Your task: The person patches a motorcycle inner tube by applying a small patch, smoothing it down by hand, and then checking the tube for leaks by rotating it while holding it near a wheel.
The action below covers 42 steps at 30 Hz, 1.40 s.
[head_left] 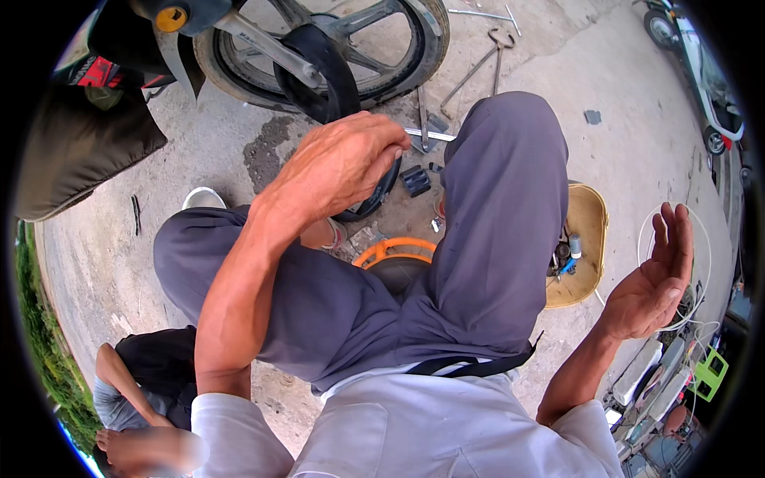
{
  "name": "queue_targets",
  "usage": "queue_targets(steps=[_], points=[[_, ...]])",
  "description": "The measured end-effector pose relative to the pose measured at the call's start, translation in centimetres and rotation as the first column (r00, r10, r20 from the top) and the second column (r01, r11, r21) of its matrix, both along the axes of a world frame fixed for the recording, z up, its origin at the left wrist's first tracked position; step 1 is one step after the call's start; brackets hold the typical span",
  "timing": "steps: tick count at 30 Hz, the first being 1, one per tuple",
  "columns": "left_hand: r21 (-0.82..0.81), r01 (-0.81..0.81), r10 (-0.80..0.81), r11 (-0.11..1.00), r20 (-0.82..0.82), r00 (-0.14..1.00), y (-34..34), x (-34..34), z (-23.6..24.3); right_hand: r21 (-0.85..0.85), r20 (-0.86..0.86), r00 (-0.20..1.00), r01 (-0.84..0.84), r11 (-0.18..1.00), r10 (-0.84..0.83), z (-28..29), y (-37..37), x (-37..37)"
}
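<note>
My left hand (339, 163) is closed over a black inner tube (343, 84), which loops over the fork of a motorcycle wheel (422, 48). A further stretch of black tube shows below the hand, above my shoe; the grip itself is partly hidden by the back of the hand. Off to the right, my right hand (653, 279) is held in the air with fingers stretched out and nothing in it. Beneath it on the ground lies a coil of pale hose or cable (705, 271). A wrench (434, 135) and a flat metal lever (422, 103) lie between the wheel and my right knee.
Pliers-like long tongs (498, 48) and a T-shaped rod (486, 14) lie farther off. Beside my right leg stands a yellowish tub (590, 263) with small parts. An orange-rimmed seat (394, 245) is under me. Another person (151, 382) sits at lower left; a parked scooter (709, 88) stands upper right.
</note>
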<state>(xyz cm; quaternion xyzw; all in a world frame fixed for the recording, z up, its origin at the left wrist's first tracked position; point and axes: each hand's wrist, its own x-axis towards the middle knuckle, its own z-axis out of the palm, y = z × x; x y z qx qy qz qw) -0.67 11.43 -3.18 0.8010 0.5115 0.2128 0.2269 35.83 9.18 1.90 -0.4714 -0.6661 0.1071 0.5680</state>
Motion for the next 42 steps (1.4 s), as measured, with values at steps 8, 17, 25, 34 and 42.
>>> queue_targets(steps=[8, 17, 25, 34, 42], points=[[-0.047, -0.044, 0.048, 0.998, 0.105, 0.993, -0.1, -0.3, 0.5, -0.047, -0.059, 0.998, -0.002, 0.999, -0.001, -0.1, 0.3, -1.1], [-0.092, -0.080, 0.095, 0.992, 0.163, 0.982, 0.0, -0.5, 1.0, -0.060, -0.078, 0.997, -0.032, 0.998, 0.028, -0.6, 0.4, -1.9], [-0.220, -0.160, 0.236, 0.962, 0.378, 0.895, -0.2, -1.1, 1.9, -0.069, -0.073, 0.997, -0.016, 0.997, 0.011, -0.6, 0.6, -2.4], [-0.312, -0.185, 0.330, 0.932, 0.518, 0.789, -1.0, -1.7, 3.2, -0.061, -0.062, 0.998, -0.035, 0.998, 0.032, -0.4, 1.1, -3.4], [-0.263, -0.240, 0.351, 0.935, 0.578, 0.736, -1.6, -3.2, 3.7, -0.026, -0.095, 0.994, -0.052, 0.998, 0.050, -0.4, 1.7, -4.8]])
